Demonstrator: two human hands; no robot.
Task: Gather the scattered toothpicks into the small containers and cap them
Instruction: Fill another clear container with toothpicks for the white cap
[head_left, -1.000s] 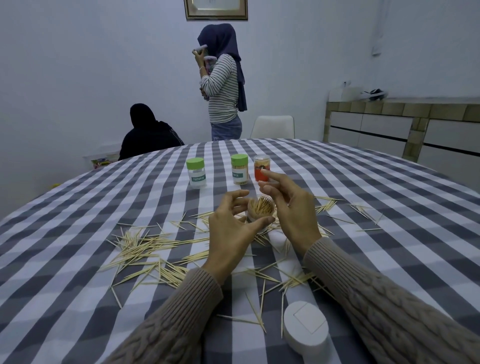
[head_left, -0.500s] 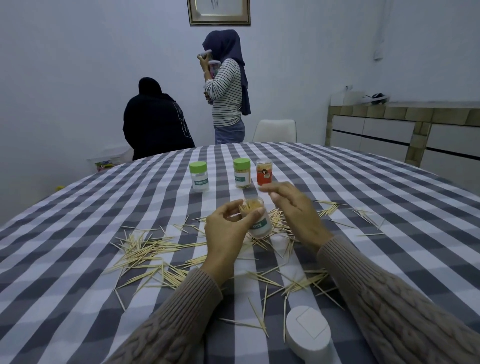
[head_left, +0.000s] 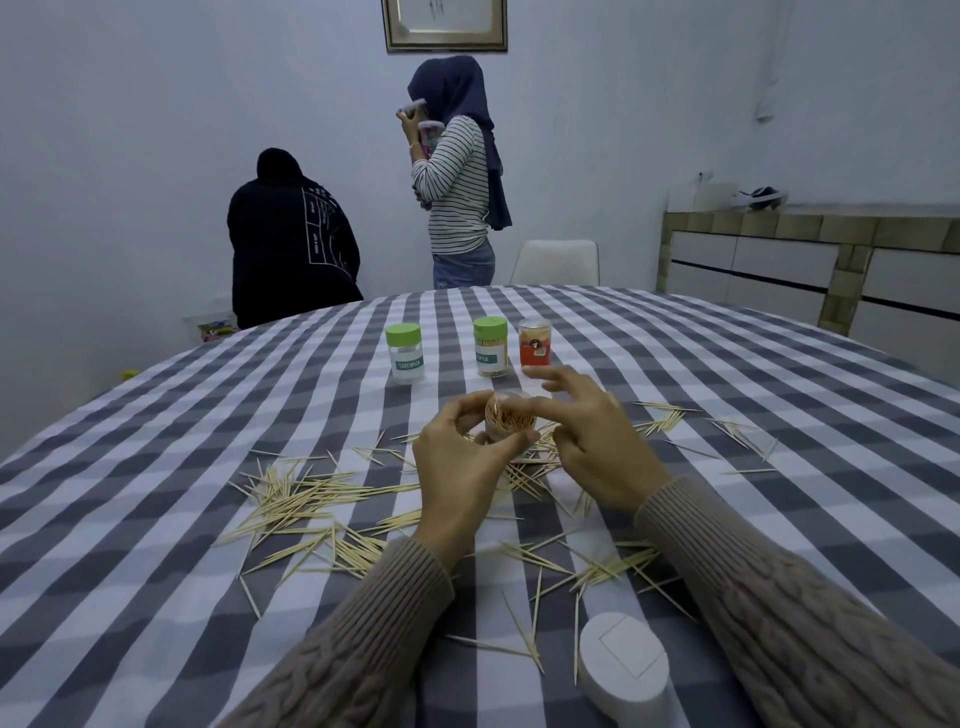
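Observation:
My left hand (head_left: 460, 467) grips a small open container (head_left: 511, 420) packed with toothpicks, raised above the checked tablecloth with its mouth tilted towards me. My right hand (head_left: 595, 441) is beside it, the thumb touching the rim and the index and middle fingers stretched out above. Loose toothpicks (head_left: 311, 493) lie scattered left of my hands, more toothpicks (head_left: 597, 564) lie in front, and a few (head_left: 667, 422) to the right. Behind stand an empty green-capped jar (head_left: 404, 353), a filled green-capped jar (head_left: 490, 347) and a red-labelled jar (head_left: 535, 345).
A white rounded object (head_left: 623, 670) lies near the table's front edge by my right sleeve. Past the far table edge stand a person in black (head_left: 291, 244), a person in a striped top (head_left: 457, 182) and a white chair (head_left: 553, 262). A counter (head_left: 810, 260) runs along the right.
My left hand has tipped the container's mouth back towards me. My right hand's thumb has come to the rim. The person in black has risen higher behind the table.

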